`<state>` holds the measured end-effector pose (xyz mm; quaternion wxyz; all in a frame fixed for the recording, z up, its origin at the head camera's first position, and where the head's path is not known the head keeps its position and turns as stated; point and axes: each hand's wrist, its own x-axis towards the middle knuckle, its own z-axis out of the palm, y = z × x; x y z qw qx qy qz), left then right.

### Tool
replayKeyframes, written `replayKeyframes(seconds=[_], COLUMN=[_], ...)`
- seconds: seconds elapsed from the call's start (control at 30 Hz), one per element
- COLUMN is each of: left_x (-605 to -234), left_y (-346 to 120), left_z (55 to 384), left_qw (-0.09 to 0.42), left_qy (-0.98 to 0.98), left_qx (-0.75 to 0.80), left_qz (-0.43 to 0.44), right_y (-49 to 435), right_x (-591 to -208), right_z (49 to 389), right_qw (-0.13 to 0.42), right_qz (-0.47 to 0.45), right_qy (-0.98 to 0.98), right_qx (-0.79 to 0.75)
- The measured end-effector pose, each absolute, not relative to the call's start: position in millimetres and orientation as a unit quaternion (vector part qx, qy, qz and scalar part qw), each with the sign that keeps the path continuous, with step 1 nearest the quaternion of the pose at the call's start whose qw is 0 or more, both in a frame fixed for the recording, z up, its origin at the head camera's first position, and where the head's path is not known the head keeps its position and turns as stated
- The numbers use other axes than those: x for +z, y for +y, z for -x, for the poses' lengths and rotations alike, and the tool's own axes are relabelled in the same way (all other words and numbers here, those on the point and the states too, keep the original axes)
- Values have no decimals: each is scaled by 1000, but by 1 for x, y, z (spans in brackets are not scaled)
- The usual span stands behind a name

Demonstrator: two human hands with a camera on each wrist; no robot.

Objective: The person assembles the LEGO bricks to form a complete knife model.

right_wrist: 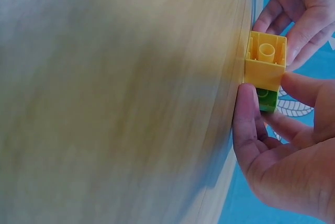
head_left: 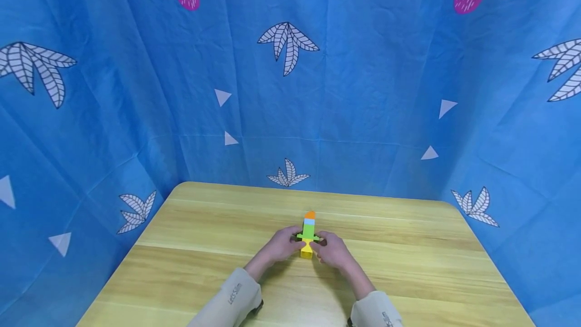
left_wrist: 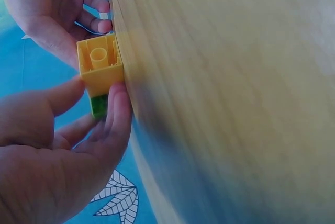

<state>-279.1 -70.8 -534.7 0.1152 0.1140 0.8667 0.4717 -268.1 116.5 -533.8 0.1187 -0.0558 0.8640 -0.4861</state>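
Observation:
A small toy-brick model point(head_left: 308, 230) lies on the wooden table between both hands. Its orange sloped brick point(head_left: 310, 214) points toward the back, followed by a light blue layer, green bricks with parts jutting sideways, and a yellow end nearest me. My left hand point(head_left: 282, 244) pinches the model from the left with thumb and fingers. From the other side my right hand point(head_left: 333, 251) grips it in the same way. In both wrist views the yellow brick point(left_wrist: 102, 81) shows its hollow underside with a round tube, and a green brick point(right_wrist: 268, 100) sits behind it. Fingers hide the model's middle.
The light wooden table point(head_left: 204, 246) has rounded far corners. Blue patterned cloth point(head_left: 290, 115) hangs behind it and along both sides. Grey sleeves point(head_left: 233, 299) cover the forearms.

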Motion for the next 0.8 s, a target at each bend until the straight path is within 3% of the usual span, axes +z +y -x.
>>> replayKeyframes(seconds=[0.57, 0.8], left_x=[-534, -526], left_y=[-83, -123], left_z=[281, 286], left_qw=[120, 68], left_qy=[865, 913], left_qx=[471, 372], left_qz=[-122, -154], right_y=[124, 158], right_x=[-530, -519], right_z=[268, 267], right_qw=[124, 75], right_qz=[46, 71], right_qy=[854, 909], right_qx=[-503, -405])
